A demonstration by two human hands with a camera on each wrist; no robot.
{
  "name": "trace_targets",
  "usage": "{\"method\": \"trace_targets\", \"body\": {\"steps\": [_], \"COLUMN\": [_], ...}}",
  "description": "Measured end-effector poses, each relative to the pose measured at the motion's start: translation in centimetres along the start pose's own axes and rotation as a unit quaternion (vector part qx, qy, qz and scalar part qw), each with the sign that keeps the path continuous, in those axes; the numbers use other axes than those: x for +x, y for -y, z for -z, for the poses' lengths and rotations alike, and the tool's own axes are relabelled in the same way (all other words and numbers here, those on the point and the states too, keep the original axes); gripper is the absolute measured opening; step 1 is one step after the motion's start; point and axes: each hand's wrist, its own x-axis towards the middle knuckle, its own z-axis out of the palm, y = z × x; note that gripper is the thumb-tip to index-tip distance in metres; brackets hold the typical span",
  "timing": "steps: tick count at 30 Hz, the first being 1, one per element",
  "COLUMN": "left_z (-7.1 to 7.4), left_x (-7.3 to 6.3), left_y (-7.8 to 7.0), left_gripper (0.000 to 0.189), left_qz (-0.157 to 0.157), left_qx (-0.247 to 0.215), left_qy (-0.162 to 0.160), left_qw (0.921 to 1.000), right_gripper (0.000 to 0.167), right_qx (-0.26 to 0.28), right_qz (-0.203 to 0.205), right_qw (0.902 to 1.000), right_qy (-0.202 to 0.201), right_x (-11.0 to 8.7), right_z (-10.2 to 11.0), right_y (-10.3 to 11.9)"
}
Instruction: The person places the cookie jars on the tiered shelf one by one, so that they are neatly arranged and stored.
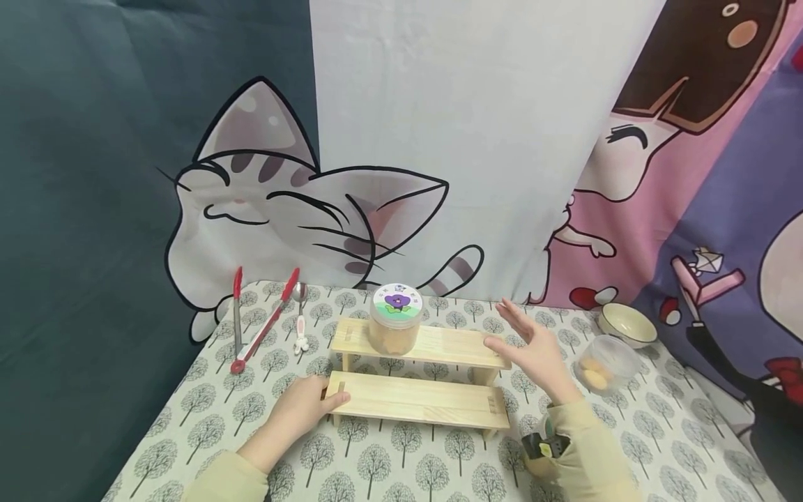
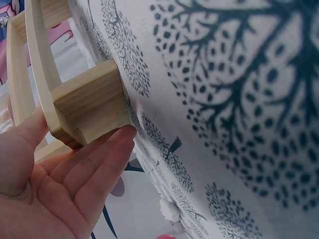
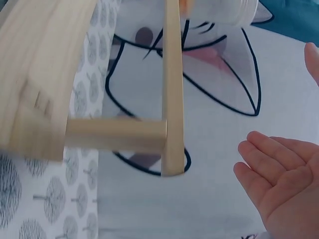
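Observation:
A two-tier wooden shelf (image 1: 417, 401) stands on the table, its lower step toward me. My left hand (image 1: 304, 408) grips the left end of that step, thumb on top; in the left wrist view, its fingers (image 2: 94, 174) lie along the end and side of the wood. On the upper step stands a clear plastic jar (image 1: 395, 328) with a purple-flower label on its lid and orange-yellow contents. My right hand (image 1: 536, 355) is held in the air by the shelf's right end, fingers extended and holding nothing. The right wrist view shows its palm (image 3: 294, 194) apart from the wood.
Red-tipped tongs (image 1: 251, 341) and a rabbit-handled spoon (image 1: 301, 328) lie at left. At right are a tilted clear jar (image 1: 605, 366) with yellow round pieces and a cream bowl (image 1: 627, 324). Something round is partly hidden by my right forearm. A cartoon curtain (image 1: 477, 174) hangs behind.

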Motion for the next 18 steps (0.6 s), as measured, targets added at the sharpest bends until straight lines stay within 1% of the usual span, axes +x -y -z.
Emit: {"method": "trace_targets", "body": {"steps": [4, 9, 14, 18], "left_z": [0.1, 0.0, -0.1, -0.1], "left_x": [0.0, 0.1, 0.2, 0.1], "left_y": [0.1, 0.1, 0.1, 0.1], "left_gripper": [0.030, 0.030, 0.030, 0.031], "left_qz": [-0.001, -0.002, -0.006, -0.002], "left_qx": [0.000, 0.002, 0.006, 0.005], "left_qy": [0.000, 0.000, 0.000, 0.003], "left_qw": [1.0000, 1.0000, 1.0000, 1.0000], "right_gripper": [0.081, 0.079, 0.078, 0.079], "right_qx": [-0.016, -0.036, -0.044, -0.047], "right_qz": [-0.006, -0.004, -0.014, -0.018], "right_qw": [0.9998, 0.9993, 0.9989, 0.9987], "right_qy": [-0.002, -0.010, -0.010, -0.009], "right_x": [-0.4, -0.7, -1.1, -1.5], "right_z": [1.1, 2.4, 3.3, 4.0], "right_y": [-0.2, -0.7, -1.3, -1.5]}}
